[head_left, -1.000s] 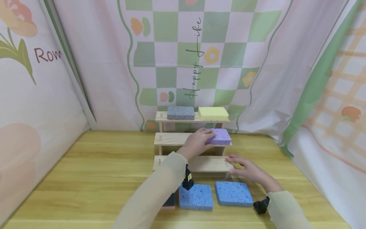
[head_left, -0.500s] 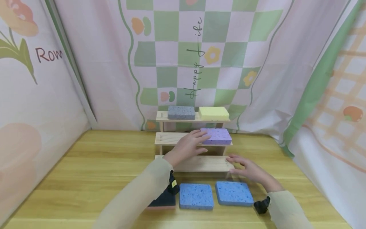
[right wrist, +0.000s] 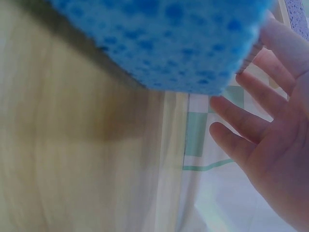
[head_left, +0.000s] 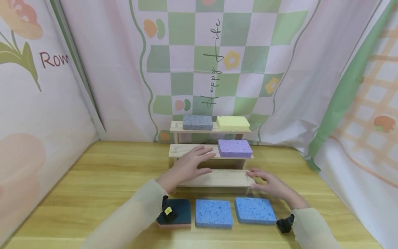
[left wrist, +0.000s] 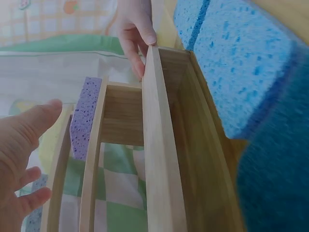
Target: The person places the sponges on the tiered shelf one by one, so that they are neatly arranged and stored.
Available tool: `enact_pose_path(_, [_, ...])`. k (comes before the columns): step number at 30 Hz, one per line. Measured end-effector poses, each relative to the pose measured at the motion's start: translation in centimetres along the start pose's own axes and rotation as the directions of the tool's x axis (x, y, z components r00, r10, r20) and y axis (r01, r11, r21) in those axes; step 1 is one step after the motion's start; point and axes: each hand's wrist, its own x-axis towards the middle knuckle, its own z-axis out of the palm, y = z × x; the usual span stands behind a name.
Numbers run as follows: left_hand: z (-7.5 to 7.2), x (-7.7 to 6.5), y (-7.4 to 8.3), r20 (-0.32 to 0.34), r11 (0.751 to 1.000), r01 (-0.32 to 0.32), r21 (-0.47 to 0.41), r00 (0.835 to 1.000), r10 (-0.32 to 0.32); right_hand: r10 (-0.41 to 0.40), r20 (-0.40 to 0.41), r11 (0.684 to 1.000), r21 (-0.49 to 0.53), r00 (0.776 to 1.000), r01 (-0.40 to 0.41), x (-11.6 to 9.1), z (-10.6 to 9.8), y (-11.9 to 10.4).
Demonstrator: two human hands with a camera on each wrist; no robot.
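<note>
A three-step wooden display stand (head_left: 228,178) stands on the table. My left hand (head_left: 189,166) is over its left half, fingers extended and holding nothing. A speckled purple sponge (head_left: 235,148) lies on the right of the middle step, just beyond those fingertips. My right hand (head_left: 273,186) holds the right end of the lowest step, thumb at the front edge and fingers farther back. On the top step sit a grey sponge (head_left: 197,122) and a yellow sponge (head_left: 233,123). In the left wrist view, the left thumb (left wrist: 46,113) and fingers are spread apart.
Two blue sponges (head_left: 213,213) (head_left: 255,210) lie flat in front of the stand. Left of them is a dark sponge (head_left: 180,211) with a pink underside, partly covered by the left wrist camera. Printed cloth (head_left: 208,69) hangs behind and at both sides.
My left hand has let go of the purple sponge and drawn back to the left and toward me. The sponge stays on the middle step; my right hand has not moved.
</note>
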Motion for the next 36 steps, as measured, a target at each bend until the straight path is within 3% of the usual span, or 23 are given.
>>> enact_pose_path(11, [-1.5,-3.7,-0.9,-0.064,1.0,-0.002,-0.031,0.998,0.0,0.005,0.003,1.0,0.007,1.0,-0.005,-0.1,-0.1,-0.1])
enact_pose_path(16, [-2.1,-5.2,-1.2,-0.06,1.0,0.007,-0.029,0.998,-0.009,0.003,0.003,1.0,0.004,1.0,-0.003,-0.1,-0.2,-0.1])
enact_pose_path(20, [-2.3,-6.4,-1.2,-0.05,1.0,-0.002,-0.022,0.999,0.001,0.006,0.003,1.0,0.007,1.0,-0.006,-0.1,-0.1,-0.2])
enact_pose_path(26, [-2.5,-7.7,-1.2,-0.086,0.999,-0.031,-0.02,0.996,0.029,-0.002,0.005,1.0,0.01,1.0,0.002,-0.1,0.0,-0.2])
enact_pose_path(36, [-2.7,-10.1,-1.4,-0.045,0.998,-0.043,-0.048,0.998,0.041,-0.006,0.002,1.0,-0.002,1.0,0.006,-0.1,-0.1,-0.2])
